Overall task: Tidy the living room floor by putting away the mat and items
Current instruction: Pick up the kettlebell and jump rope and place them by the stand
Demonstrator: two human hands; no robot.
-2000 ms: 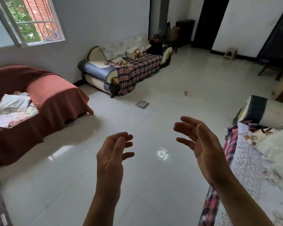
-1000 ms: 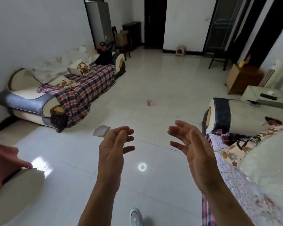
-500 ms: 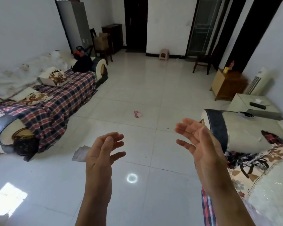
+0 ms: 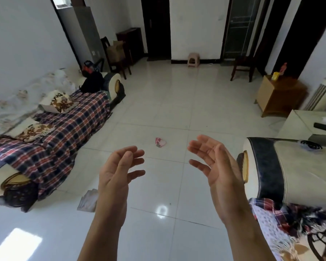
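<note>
Nearer now, the crumpled pink scrap [image 4: 160, 142] at twelve o'clock on glossy tiles [image 4: 167, 117]; flat grey cloth [image 4: 87, 202] at eight, half behind the left hand [image 4: 119, 178]. It and the right hand [image 4: 217, 166]: fingers spread, empty.

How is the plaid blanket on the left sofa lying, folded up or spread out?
Spread out. The plaid blanket covers the seat of the sofa along its length and hangs down over the front edge.

Plaid-covered sofa [image 4: 68, 132] along left wall, wooden chair [image 4: 242, 67] and pink stool [image 4: 193, 60] by far wall.
</note>
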